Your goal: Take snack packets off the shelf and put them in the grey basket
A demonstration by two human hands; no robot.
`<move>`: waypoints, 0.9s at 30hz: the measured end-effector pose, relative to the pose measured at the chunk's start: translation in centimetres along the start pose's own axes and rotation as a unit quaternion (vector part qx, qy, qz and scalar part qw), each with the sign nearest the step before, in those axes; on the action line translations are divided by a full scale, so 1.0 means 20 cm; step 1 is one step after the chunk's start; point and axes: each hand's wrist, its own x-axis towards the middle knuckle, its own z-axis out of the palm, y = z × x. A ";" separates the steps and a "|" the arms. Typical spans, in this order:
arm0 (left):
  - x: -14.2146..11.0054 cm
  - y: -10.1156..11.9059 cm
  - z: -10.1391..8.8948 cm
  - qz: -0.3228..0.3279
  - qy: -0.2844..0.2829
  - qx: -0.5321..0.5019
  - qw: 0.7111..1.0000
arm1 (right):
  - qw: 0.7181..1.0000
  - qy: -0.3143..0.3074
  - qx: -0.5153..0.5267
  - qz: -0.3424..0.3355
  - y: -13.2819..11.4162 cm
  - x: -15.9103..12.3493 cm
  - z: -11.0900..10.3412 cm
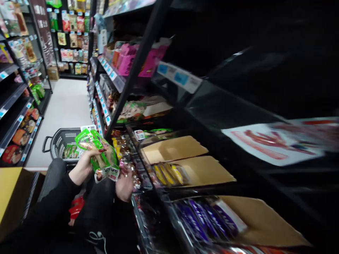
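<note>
My left hand (84,165) is closed round some green-and-clear snack packets (102,155), with the thumb lying across the front. Tan food shows through their clear parts; its kind is not clear. The packets are tilted, above my knees and in front of the shelf's lower tier. My right hand (125,185) is just right of the packets' lower corner, close to the shelf edge. Motion blurs its fingers, and I cannot tell whether it touches anything. Beyond my knee, a dark grey shopping basket (54,143) stands on the floor with similar green packets (71,151) inside.
On the right, the black shelf holds open cartons of yellow packets (168,174) and purple packets (205,217). Pink bags (127,60) sit on a higher tier. A dark shelf post (140,60) slants nearby. A yellow-sided box (9,190) is at left. The aisle floor (70,102) stretches ahead.
</note>
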 end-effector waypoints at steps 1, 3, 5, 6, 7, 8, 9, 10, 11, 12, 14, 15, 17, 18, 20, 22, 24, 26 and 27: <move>-0.07 0.01 -0.04 0.006 0.010 -0.015 1.000 | 0.999 -0.015 0.037 -0.015 -0.09 0.00 -0.02; -0.19 0.02 -0.08 0.024 0.029 -0.011 0.999 | 0.979 -0.130 0.147 -0.057 -0.27 -0.02 -0.03; -0.29 0.05 -0.09 0.047 0.049 0.010 0.998 | 0.965 -0.219 0.128 -0.069 -0.43 -0.05 0.00; -0.33 0.06 -0.10 0.058 0.058 0.019 0.996 | 0.962 -0.236 0.118 -0.072 -0.50 -0.07 0.02; -0.37 0.08 -0.10 0.068 0.065 0.024 0.995 | 0.960 -0.245 0.113 -0.071 -0.55 -0.08 0.04; -0.40 0.09 -0.10 0.077 0.069 0.024 0.994 | 0.959 -0.247 0.122 -0.067 -0.58 -0.09 0.06; -0.42 0.11 -0.11 0.084 0.070 0.021 0.994 | 0.957 -0.248 0.142 -0.056 -0.60 -0.11 0.08; -0.45 0.12 -0.12 0.085 0.068 0.019 0.994 | 0.953 -0.246 0.169 -0.040 -0.62 -0.12 0.10; -0.48 0.14 -0.14 0.082 0.066 0.017 0.994 | 0.949 -0.242 0.199 -0.019 -0.63 -0.13 0.11; -0.50 0.15 -0.16 0.077 0.064 0.015 0.995 | 0.945 -0.236 0.227 0.005 -0.63 -0.14 0.11; -0.54 0.18 -0.20 0.060 0.066 0.009 0.996 | 0.933 -0.230 0.271 0.052 -0.64 -0.16 0.11; -0.57 0.19 -0.23 0.053 0.069 0.005 0.996 | 0.928 -0.229 0.287 0.071 -0.64 -0.17 0.10; -0.60 0.22 -0.27 0.047 0.077 -0.006 0.996 | 0.918 -0.229 0.306 0.100 -0.66 -0.18 0.09; -0.62 0.23 -0.29 0.047 0.081 -0.008 0.996 | 0.916 -0.227 0.313 0.109 -0.67 -0.18 0.08; -0.65 0.24 -0.32 0.049 0.092 -0.006 0.995 | 0.914 -0.222 0.320 0.117 -0.69 -0.19 0.07; -0.67 0.25 -0.35 0.054 0.103 0.002 0.993 | 0.915 -0.222 0.316 0.114 -0.70 -0.18 0.07; -0.68 0.25 -0.36 0.062 0.115 0.009 0.991 | 0.926 -0.214 0.294 0.100 -0.71 -0.18 0.07; -0.69 0.24 -0.38 0.066 0.124 0.016 0.990 | 0.952 -0.183 0.236 0.068 -0.71 -0.19 0.06; -0.69 0.24 -0.38 0.065 0.127 0.021 0.990 | 0.967 -0.156 0.194 0.046 -0.71 -0.19 0.06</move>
